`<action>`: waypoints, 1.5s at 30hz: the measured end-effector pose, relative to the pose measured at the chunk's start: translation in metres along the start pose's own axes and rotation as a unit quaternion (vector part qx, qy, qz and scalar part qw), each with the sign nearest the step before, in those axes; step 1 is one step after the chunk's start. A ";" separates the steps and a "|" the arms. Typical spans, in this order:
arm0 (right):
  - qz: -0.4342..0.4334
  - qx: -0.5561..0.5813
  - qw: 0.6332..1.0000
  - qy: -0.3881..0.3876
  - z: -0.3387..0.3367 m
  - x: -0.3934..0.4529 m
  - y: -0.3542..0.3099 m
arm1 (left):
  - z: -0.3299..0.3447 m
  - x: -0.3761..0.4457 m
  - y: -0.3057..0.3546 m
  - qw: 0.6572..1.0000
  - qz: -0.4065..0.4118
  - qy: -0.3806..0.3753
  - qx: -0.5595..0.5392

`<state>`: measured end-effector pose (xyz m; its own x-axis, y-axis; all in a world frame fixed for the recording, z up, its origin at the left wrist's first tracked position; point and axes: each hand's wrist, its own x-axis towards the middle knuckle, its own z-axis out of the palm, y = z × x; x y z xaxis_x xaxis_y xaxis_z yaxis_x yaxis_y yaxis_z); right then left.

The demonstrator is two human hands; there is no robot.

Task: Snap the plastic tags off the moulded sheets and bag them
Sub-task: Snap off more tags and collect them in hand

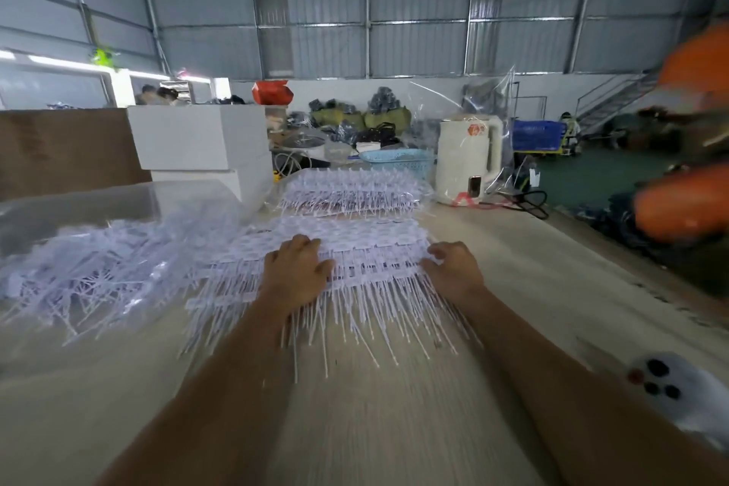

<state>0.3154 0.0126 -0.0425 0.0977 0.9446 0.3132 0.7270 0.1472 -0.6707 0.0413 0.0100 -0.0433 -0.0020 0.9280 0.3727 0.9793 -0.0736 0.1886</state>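
White kettle (469,158) and blue basket (398,161) seen at 12 o'clock, white moulded sheets (355,245) stacked on the surface (374,406), left hand (296,268) laid flat with relaxed fingers, right hand (453,268) fingers curled on the sheet edge.

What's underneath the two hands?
Both the left hand and right hand rest on a stack of white moulded tag sheets lying on the wooden table. How many sheets are stacked, and the table under them, is hidden.
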 end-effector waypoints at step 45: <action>-0.053 0.530 0.846 0.038 -0.106 -0.012 -0.111 | -0.177 -0.026 0.072 0.884 0.181 -0.109 -0.417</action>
<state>0.3053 -0.0461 0.0993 0.1422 0.8938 0.4253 -0.2781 0.4485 -0.8494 0.0761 -0.0836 0.1212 0.4083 0.8307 0.3786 0.4185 -0.5389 0.7311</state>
